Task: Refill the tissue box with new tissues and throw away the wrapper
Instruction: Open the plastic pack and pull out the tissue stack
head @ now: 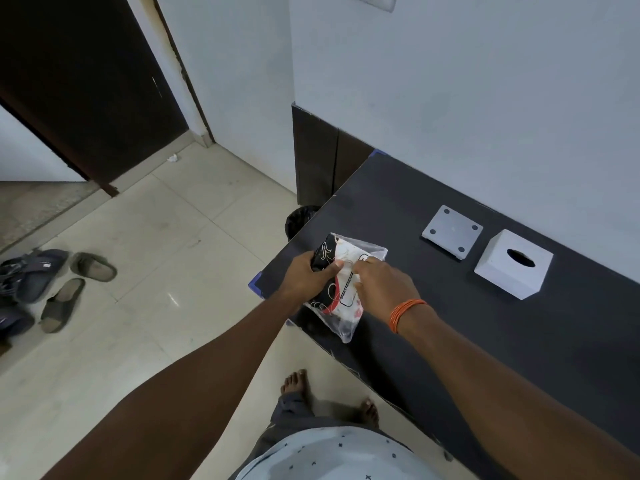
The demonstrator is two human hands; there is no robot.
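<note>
Near the left end of a dark table, the left hand clamps the tissue pack while right hand fingertips pinch its wrapper, seemingly tearing it open; next, pull tissues free for the tissue box far right.

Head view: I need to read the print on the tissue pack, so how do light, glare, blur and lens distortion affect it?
Head view: soft, dim, even light; a small glare spot on the floor tile; wide-angle bending of the table edge and walls; tissue pack, gripped by left hand and right hand, slightly soft, its small print unreadable.
</note>
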